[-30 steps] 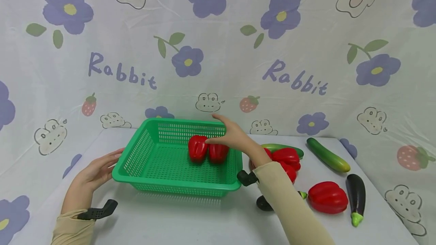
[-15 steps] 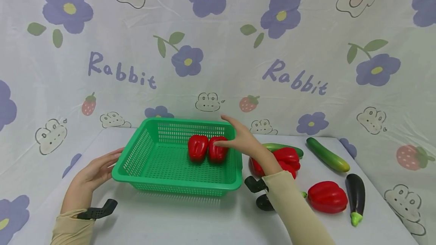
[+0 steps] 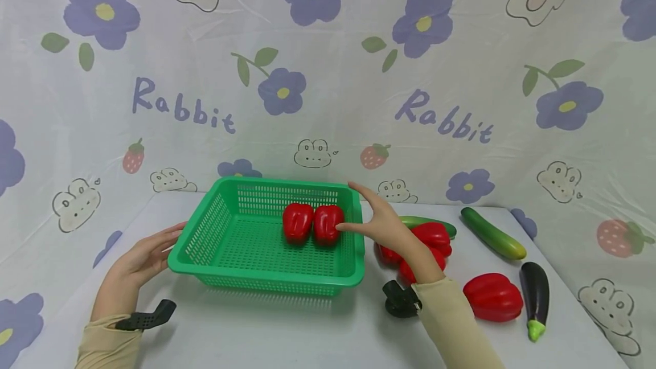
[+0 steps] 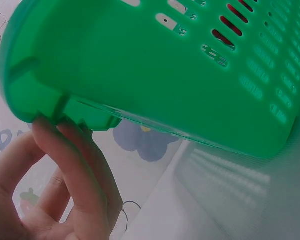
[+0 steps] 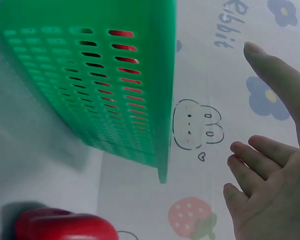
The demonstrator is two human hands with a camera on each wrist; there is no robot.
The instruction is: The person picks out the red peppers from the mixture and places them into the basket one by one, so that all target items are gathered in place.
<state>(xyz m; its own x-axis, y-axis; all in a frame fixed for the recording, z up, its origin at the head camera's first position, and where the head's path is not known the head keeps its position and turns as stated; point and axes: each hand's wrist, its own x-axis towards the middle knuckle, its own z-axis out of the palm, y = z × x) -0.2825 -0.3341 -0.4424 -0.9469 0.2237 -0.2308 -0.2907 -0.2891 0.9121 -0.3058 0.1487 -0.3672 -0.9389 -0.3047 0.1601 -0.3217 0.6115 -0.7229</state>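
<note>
A green plastic basket [image 3: 266, 286] stands on the white table with two red bell peppers [image 3: 297, 224] inside, side by side toward its right end. My left hand [image 3: 146, 255] is at the basket's left side; in the left wrist view its fingertips [image 4: 42, 125] touch the underside of the rim, fingers loosely bent. My right hand [image 3: 385, 222] hovers by the basket's right rim, thumb and fingers spread, holding nothing. In the head view its thumb overlaps the right pepper. The right wrist view shows the palm and fingers apart from the basket wall [image 5: 90, 75].
Right of the basket, several red bell peppers [image 3: 435, 237] lie partly behind the right arm, beside a green cucumber-like vegetable [image 3: 430, 225]. Farther right are a zucchini [image 3: 493, 233], another red pepper [image 3: 493, 297] and an eggplant [image 3: 535, 295]. A dark vegetable [image 3: 402, 307] is mostly hidden behind the wrist camera.
My right hand has drawn back to the right from above the peppers toward the basket's right rim, uncovering the right pepper. The left hand and basket have stayed still.
</note>
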